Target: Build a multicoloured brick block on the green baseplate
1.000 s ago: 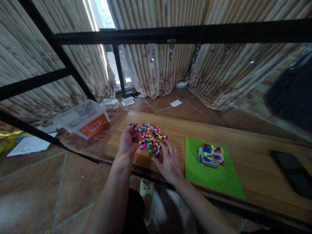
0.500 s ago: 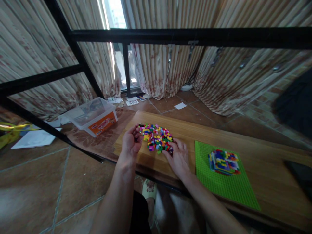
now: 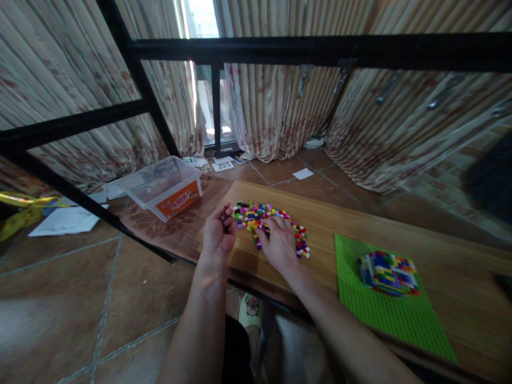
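A loose pile of small colourful toy bricks [image 3: 250, 215] is spread on the wooden bench top. My right hand [image 3: 281, 244] lies palm down over the middle of the pile, its thumb and fingers apart and touching the bricks; it hides part of them. At the pile's left edge my left hand [image 3: 219, 233] is turned palm up with its fingers curled in. Whatever those fingers hold, if anything, cannot be made out. To the right, a multicoloured block built of bricks [image 3: 389, 273] stands on a green baseplate [image 3: 352, 309].
A clear plastic tub [image 3: 160, 186] with an orange label stands left of the bench [image 3: 320, 213] on a brown patterned cloth [image 3: 180, 229]. Black metal bars [image 3: 280, 50] cross in front of striped curtains. Papers [image 3: 303, 173] lie on the tiled floor.
My right hand has moved from the pile's right edge to its middle, over the bricks. My left hand keeps its place beside the pile, still curled. The view has turned slightly left.
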`<state>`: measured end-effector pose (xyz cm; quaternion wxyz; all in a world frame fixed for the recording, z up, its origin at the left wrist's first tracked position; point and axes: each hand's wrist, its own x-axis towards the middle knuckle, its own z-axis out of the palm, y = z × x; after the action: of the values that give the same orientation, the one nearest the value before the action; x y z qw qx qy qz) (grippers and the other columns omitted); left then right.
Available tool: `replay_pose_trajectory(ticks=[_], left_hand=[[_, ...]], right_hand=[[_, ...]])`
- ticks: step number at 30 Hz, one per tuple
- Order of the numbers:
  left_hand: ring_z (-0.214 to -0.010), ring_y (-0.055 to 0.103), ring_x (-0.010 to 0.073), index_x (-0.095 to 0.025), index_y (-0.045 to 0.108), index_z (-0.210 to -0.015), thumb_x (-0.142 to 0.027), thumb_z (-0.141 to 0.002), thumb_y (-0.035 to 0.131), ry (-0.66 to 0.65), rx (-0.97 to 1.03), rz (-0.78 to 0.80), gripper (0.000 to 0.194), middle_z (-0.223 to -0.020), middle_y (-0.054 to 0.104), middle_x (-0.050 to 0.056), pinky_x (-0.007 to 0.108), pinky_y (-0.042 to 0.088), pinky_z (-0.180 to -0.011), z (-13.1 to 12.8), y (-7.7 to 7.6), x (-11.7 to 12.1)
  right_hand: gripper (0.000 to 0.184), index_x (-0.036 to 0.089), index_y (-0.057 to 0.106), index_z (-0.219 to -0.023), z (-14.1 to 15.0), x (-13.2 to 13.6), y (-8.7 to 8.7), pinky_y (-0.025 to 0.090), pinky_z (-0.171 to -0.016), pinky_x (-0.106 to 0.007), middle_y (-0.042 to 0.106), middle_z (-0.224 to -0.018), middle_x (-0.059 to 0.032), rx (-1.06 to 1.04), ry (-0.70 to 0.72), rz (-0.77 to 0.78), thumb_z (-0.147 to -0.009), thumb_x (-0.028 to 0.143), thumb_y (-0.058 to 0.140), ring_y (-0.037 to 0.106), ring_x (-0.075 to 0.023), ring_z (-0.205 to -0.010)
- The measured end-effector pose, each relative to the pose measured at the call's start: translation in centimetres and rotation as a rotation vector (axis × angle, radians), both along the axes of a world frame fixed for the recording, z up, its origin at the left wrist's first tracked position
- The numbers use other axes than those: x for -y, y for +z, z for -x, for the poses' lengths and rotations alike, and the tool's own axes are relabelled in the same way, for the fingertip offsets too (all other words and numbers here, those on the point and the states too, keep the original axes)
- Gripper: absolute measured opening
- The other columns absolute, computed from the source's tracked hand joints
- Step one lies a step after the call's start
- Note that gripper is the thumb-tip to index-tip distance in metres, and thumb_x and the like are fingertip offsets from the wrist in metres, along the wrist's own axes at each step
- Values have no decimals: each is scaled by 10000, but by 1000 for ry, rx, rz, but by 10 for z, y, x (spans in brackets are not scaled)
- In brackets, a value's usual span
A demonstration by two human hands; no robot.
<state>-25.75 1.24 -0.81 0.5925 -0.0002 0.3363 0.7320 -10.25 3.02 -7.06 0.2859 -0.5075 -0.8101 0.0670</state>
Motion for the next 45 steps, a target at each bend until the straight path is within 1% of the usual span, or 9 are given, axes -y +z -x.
replay_pose_trajectory(ticks=[4,8,12,16,20,25,33,41,45], left_hand=[[-331,283,7,-131,536,-757,-72,-867,473,2,0,7,140,-512,459,-61,125,207,-328,-1,-1,-1],[-329,270,9,-125,544,-755,-84,-861,482,-52,-15,6,129,-508,450,-64,132,212,-327,-3,-5,-2],[-330,259,-1,-112,575,-750,-105,-830,532,-146,-114,18,91,-514,451,-64,130,183,-328,-14,-8,-3],[-334,239,-17,-107,677,-852,-213,-741,703,-305,-374,5,156,-566,527,-46,139,116,-329,-45,-7,-2],[-422,417,34,-127,735,-853,-276,-695,765,-468,-549,-106,219,-616,613,0,154,252,-379,-82,-6,4],[-678,586,121,-152,745,-761,-193,-673,768,-461,-675,-235,100,-749,690,37,200,452,-608,-114,-9,6],[-784,604,166,-205,728,-751,-137,-721,718,-464,-885,-379,75,-814,699,38,218,454,-712,-145,-13,7],[-675,569,155,-199,723,-703,-114,-692,730,-621,-892,-476,85,-697,672,26,218,432,-668,-164,-10,14],[-580,540,126,-181,699,-666,-111,-704,707,-600,-922,-474,80,-616,636,9,202,414,-586,-177,-12,16]], right_hand=[[201,193,700,-961,27,-17,0,380,-913,-455,657,-1026,-132,81,-21,68,-864,310,568,515,-298,-1015],[152,192,700,-892,24,-22,0,380,-928,-456,667,-1004,-124,2,-16,112,-851,262,572,526,-291,-1021],[153,179,689,-868,6,-16,6,418,-904,-416,690,-938,-87,-506,-23,306,-828,298,602,576,-244,-941],[319,179,678,-849,-19,4,17,467,-619,-281,694,-770,-26,-1049,-1,645,-831,484,590,588,-149,-660],[282,182,686,-794,-46,26,28,447,-563,-214,684,-725,2,-1522,24,886,-700,434,771,564,-93,-605],[280,178,697,-793,-67,37,35,455,-537,-228,670,-663,8,-1548,-72,706,-674,415,786,557,-101,-560],[246,192,706,-871,-107,43,37,484,-628,-262,696,-766,-16,-1024,-223,262,-811,420,636,613,-146,-689],[252,179,701,-759,-132,55,48,482,-542,-254,654,-624,15,-1288,-239,363,-702,423,735,556,-113,-544],[233,173,670,-704,-133,60,43,449,-516,-240,608,-559,35,-1259,-315,269,-737,401,702,534,-99,-497]])
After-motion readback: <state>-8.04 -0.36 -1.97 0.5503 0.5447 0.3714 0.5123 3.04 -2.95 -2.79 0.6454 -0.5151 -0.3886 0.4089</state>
